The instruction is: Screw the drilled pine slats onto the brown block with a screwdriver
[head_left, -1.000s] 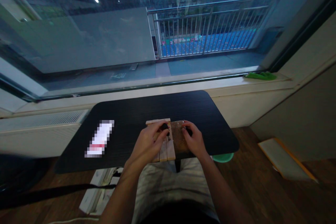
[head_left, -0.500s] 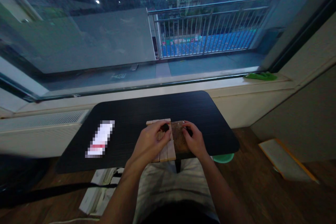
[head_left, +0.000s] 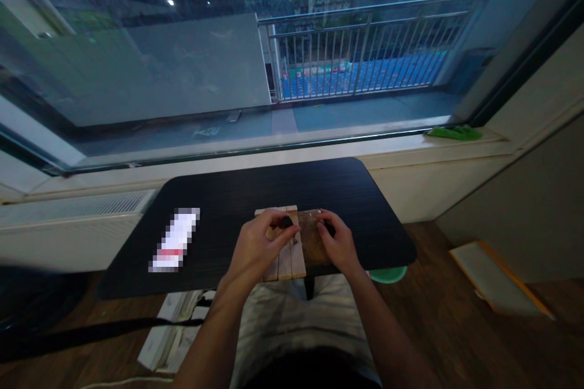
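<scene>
My left hand (head_left: 260, 240) is closed in a pinch around a small, dark, rounded piece (head_left: 287, 222), held over a light slatted wooden board (head_left: 285, 267). To the right of that board lies a brown, slightly glossy panel (head_left: 311, 237), against it or very close. My right hand (head_left: 338, 240) has its fingers curled in at the panel's right side. A dark patch shows between its thumb and forefinger; whether this is a held piece or the black table behind, I cannot tell.
The black table (head_left: 228, 194) carries a blurred-out white and red rectangle (head_left: 176, 240) on the left. Below its right edge a green basin (head_left: 389, 275) shows. Beyond stand a window sill with a green cloth (head_left: 454, 133) and a radiator (head_left: 82, 209).
The fingers of my left hand have shifted slightly, and the dark piece in them shows more plainly. My right hand has hardly moved.
</scene>
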`<move>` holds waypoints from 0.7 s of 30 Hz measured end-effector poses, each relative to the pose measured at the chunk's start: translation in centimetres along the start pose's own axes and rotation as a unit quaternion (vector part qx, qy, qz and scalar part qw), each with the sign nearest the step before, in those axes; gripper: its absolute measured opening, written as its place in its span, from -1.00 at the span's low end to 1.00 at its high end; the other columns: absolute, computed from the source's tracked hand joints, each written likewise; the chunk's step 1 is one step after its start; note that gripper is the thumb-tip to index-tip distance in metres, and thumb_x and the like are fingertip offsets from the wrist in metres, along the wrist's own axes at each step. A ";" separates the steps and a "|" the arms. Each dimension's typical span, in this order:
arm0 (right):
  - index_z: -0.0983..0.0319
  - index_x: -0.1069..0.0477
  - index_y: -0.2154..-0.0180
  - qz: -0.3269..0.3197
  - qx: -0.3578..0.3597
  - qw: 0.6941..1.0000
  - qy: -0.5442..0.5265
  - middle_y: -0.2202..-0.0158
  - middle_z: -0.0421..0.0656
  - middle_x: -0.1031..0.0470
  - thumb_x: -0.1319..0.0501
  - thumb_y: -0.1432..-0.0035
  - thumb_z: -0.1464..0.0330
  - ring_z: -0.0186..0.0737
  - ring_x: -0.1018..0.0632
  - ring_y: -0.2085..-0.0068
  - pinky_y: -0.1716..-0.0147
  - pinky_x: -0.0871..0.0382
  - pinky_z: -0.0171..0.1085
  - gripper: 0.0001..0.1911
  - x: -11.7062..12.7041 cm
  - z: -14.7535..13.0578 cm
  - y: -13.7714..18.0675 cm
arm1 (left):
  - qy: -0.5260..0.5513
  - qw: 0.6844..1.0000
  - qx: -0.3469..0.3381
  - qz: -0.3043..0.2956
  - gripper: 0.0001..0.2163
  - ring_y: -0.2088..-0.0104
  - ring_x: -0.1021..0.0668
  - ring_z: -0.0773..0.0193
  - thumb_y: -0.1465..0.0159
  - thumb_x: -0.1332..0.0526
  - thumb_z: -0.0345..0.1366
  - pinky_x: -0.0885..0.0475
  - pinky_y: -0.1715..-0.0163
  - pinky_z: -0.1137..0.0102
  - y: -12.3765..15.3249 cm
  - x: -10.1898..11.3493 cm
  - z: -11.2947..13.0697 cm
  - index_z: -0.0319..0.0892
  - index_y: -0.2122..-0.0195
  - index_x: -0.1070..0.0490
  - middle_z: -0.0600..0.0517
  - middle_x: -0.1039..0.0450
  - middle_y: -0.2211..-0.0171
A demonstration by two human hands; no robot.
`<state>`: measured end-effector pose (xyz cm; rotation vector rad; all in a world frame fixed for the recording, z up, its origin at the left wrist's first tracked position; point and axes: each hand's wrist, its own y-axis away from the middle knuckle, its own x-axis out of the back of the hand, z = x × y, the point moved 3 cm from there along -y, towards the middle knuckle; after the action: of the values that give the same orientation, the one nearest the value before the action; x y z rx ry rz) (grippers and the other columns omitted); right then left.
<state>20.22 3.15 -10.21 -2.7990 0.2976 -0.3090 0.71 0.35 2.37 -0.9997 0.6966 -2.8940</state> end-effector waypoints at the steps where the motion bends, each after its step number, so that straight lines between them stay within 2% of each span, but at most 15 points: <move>1: 0.13 -0.51 0.23 0.001 0.001 1.000 -0.001 -0.02 -0.03 -0.58 -0.19 -0.14 0.30 0.02 -0.56 -0.07 -0.17 -0.37 0.09 -0.83 0.0 0.0 0.0 | 0.001 1.000 -0.001 0.000 -0.89 0.37 -0.64 0.25 -0.23 -0.38 -0.25 -0.56 0.28 0.39 0.0 0.0 0.0 -0.13 0.25 -0.56 0.07 -0.62 0.38; 21: 0.14 -0.50 0.24 0.001 0.002 1.000 -0.003 0.00 -0.04 -0.59 -0.19 -0.15 0.29 0.00 -0.57 -0.05 -0.14 -0.39 0.06 -0.83 0.0 0.1 0.0 | 0.038 0.999 0.000 -0.027 -0.83 0.24 -0.68 0.20 -0.24 -0.34 -0.33 -0.60 0.12 0.31 -0.1 -0.1 0.1 -0.12 0.13 -0.59 -0.01 -0.68 0.21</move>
<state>20.23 3.23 -10.34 -2.7948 0.2968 -0.3012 0.88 0.44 2.45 -0.9259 0.6832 -2.9933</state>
